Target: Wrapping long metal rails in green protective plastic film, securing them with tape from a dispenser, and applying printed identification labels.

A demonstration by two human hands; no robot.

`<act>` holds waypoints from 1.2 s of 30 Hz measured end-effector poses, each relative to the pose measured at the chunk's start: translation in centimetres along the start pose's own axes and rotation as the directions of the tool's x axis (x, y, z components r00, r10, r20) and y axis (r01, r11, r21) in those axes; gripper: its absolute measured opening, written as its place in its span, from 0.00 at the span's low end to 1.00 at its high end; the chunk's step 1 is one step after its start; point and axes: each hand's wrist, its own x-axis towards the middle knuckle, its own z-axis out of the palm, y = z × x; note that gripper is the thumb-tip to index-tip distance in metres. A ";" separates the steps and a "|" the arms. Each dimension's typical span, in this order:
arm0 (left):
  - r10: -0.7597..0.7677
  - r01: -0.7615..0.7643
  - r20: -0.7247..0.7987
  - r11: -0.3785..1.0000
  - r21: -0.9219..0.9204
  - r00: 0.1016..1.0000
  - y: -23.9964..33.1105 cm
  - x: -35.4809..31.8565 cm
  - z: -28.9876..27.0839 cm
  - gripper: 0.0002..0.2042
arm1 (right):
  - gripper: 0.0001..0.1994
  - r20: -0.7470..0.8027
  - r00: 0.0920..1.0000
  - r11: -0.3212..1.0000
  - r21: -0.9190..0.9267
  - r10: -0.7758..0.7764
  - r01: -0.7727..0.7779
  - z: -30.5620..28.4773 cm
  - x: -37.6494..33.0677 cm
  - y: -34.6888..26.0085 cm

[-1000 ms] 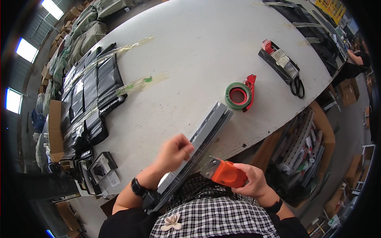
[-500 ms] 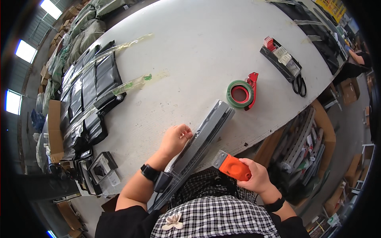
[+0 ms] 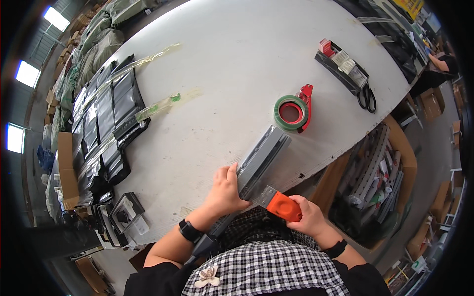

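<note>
A long grey bar (image 3: 259, 155), with ridged and shiny faces, lies slanting across the table's front edge, its near end against my apron. My left hand (image 3: 227, 192) is closed over its middle, fingers on the left face and thumb reaching over to the right. A black fitting (image 3: 205, 242) sits on the bar below that wrist. My right hand (image 3: 308, 217) grips an orange handheld tool (image 3: 284, 206) with a flat metal end, just right of the bar. That end is close to my left thumb, with a thin pale strip between them; whether they touch is unclear.
Beyond the bar, a green tape roll (image 3: 291, 112) sits on a red dispenser. A black tray (image 3: 340, 64) and scissors (image 3: 367, 98) lie farther right. Black wrapped packages (image 3: 106, 118) are taped at left. A carton (image 3: 407, 167) of long pieces stands right; a person (image 3: 439, 64) is beyond.
My left hand has opened out from a pinch beside the bar and closed over it, lower down. The orange tool has moved slightly left toward the bar.
</note>
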 end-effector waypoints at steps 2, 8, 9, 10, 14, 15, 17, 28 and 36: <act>0.021 -0.021 -0.012 0.999 0.045 1.000 -0.9 0.6 -0.1 0.57 | 0.38 -0.051 0.997 0.998 -0.028 -0.049 0.048 1.3 0.0 0.6; 0.100 -0.049 0.165 0.957 -0.286 0.981 -4.4 2.3 -1.8 0.58 | 0.38 -0.126 0.986 0.994 -0.022 -0.110 0.108 2.4 0.4 -1.6; 0.107 -0.050 0.143 0.934 -0.353 0.984 -5.2 2.5 -2.0 0.60 | 0.38 -0.125 0.988 0.995 0.014 -0.094 0.097 2.1 0.8 -2.7; 0.107 -0.051 0.143 0.934 -0.352 0.984 -5.7 2.6 -2.4 0.60 | 0.38 -0.126 0.987 0.995 0.014 -0.095 0.097 2.0 1.2 -3.6; 0.112 0.118 0.304 0.755 -0.645 0.946 -6.8 3.0 -4.1 0.58 | 0.42 -0.109 0.989 0.993 -0.072 -0.103 0.096 1.4 2.9 -5.1; 0.125 -0.072 0.171 0.955 -0.288 0.977 -6.7 2.5 -4.5 0.57 | 0.40 -0.072 0.996 0.996 -0.077 -0.057 0.052 1.2 3.2 -5.5; 0.161 -0.165 0.045 0.981 0.098 0.986 -5.0 1.8 -6.3 0.50 | 0.37 -0.034 0.999 0.996 -0.087 -0.013 0.010 0.9 3.9 -6.4; 0.020 0.071 -0.303 0.955 0.287 0.953 -2.1 -2.2 0.4 0.52 | 0.44 -0.016 0.998 0.987 -0.151 -0.066 0.062 1.1 5.4 -7.4; -0.058 0.054 -0.040 0.993 -0.101 0.997 -6.9 -0.1 -4.4 0.51 | 0.46 0.068 0.996 0.932 -0.353 -0.061 0.081 -0.5 4.5 -7.5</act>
